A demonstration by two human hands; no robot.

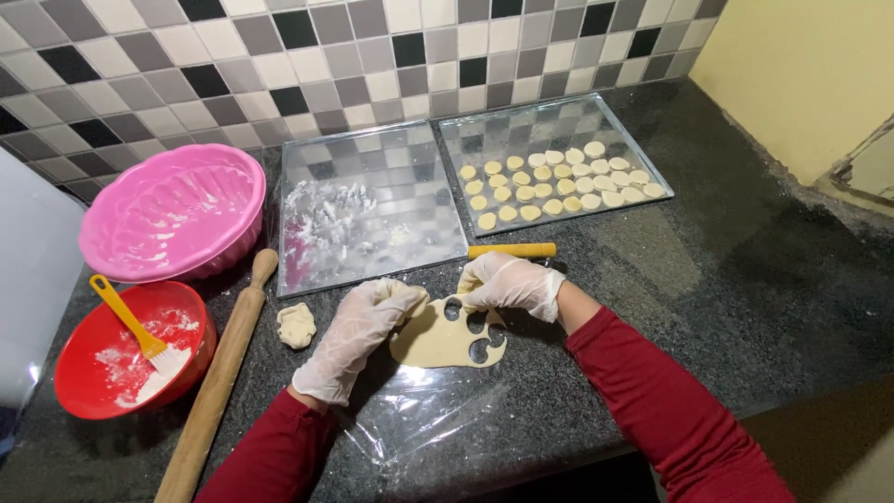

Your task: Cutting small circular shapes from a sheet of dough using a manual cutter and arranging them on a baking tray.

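I see my gloved left hand (358, 331) and right hand (510, 282) both pinching the edges of the rolled dough sheet (438, 340), grips closed on it where it lies on clear plastic film (419, 428) on the dark table (745, 279). Round cut-outs (559, 177) fill the far tray (643, 158); a rolling pin (219, 377) lies left.

Your hands wear thin translucent plastic gloves: left hand (358, 331), right hand (510, 282). Rolled dough sheet (438, 343): smooth, matt, on crinkled glossy plastic film (428, 424). Speckled polished stone desk (745, 279). Mirror-bright metal trays (372, 200). Bare wooden rolling pin (219, 377).
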